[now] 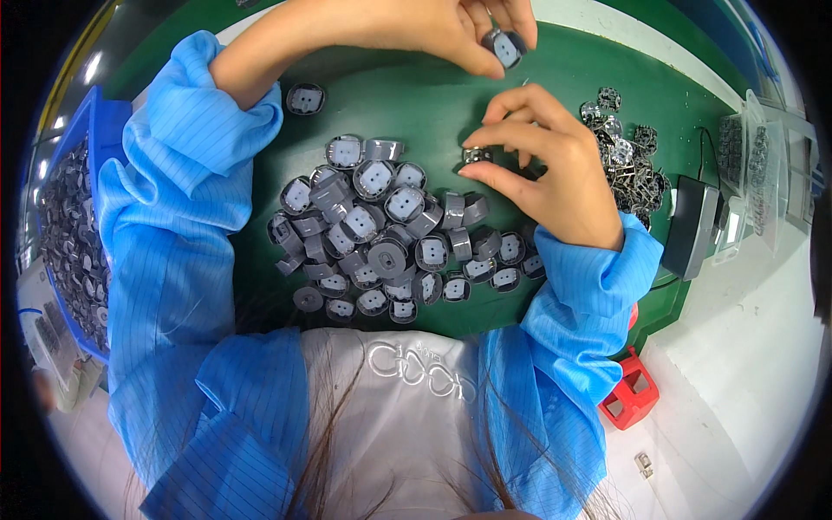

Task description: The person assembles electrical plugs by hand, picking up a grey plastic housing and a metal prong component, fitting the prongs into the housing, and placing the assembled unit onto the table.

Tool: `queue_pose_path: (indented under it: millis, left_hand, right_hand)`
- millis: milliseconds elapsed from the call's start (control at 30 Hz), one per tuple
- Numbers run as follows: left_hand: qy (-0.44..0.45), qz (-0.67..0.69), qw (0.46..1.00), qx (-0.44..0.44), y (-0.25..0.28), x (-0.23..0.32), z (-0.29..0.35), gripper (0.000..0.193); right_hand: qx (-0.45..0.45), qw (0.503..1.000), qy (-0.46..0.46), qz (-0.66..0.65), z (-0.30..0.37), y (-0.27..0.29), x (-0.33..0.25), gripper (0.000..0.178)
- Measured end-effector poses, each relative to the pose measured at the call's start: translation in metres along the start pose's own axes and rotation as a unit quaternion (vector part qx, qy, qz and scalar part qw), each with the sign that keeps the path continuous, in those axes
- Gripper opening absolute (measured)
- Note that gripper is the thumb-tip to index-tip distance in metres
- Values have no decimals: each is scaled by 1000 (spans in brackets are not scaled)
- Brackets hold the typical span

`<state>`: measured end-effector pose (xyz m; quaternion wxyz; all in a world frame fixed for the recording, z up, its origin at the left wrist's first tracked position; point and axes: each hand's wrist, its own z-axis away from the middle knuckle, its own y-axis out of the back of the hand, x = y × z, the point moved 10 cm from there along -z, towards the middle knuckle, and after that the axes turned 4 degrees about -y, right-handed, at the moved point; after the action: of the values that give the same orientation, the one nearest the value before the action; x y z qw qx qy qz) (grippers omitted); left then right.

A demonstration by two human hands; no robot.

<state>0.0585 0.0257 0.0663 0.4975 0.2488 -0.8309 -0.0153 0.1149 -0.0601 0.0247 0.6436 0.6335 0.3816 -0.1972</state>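
Up at the far side of the table, my left hand pinches a grey rounded cap-like housing with a pale inner face and small slots. Just below and to its right, my right hand grips a small dark part with shiny metal spots between thumb and fingers. The two hands are apart. A heap of similar grey housings lies between my forearms, some face up and others on their sides. One more housing rests alone beside my left forearm.
Right of my right hand lies a pile of small metal-and-black parts. Beyond it are a dark grey box-shaped device and a clear plastic container. A blue bin full of dark parts stands left. A red plastic object sits lower right.
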Motion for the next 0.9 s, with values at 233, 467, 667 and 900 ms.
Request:
queue_pose_path:
  millis: [233, 467, 667, 900]
  left_hand:
    - [25, 10, 999, -31, -20, -3, 2, 28]
    - [1, 51, 998, -31, -34, 5, 0, 27]
    - [-23, 47, 999, 3, -33, 11, -2, 25]
    - [104, 51, 993, 22, -33, -3, -1, 28]
  right_hand:
    - [267, 932, -106, -221, 22, 58, 27, 12]
    - [342, 936, -46, -69, 26, 63, 13, 14]
    - [400, 916, -15, 2, 33, 66, 2, 16]
    - [415, 897, 30, 147, 37, 67, -27, 19]
